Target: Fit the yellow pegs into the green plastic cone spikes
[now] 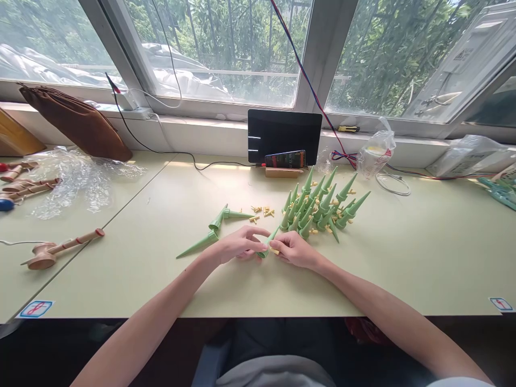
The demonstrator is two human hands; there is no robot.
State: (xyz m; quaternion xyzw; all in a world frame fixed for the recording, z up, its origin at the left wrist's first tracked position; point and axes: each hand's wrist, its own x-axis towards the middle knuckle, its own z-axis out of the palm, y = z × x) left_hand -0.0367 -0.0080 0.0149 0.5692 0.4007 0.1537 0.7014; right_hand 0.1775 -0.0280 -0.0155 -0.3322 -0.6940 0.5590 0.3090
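My left hand [241, 245] is closed around a green plastic cone-shaped spike [272, 236], its wide end toward me and its point tilted up and away. Pinched in the fingers of my right hand [297, 250] is a small yellow valve piece [274, 251], held against the side of that spike near its wide end. Just beyond my left hand lie a few loose green spikes [197, 245], without yellow pieces showing. Several loose yellow valve pieces [266, 210] are scattered past my fingers. To the right stands a dense group of green spikes [308, 207], many with yellow pieces at their sides.
A dark tablet [284, 131] leans at the window sill, with a phone [285, 160] before it. On the left are a wooden kendama [44, 255], crumpled clear plastic [86, 177] and a brown bag [80, 123]. A bagged cup [377, 153] and coiled white cable [393, 184] sit back right.
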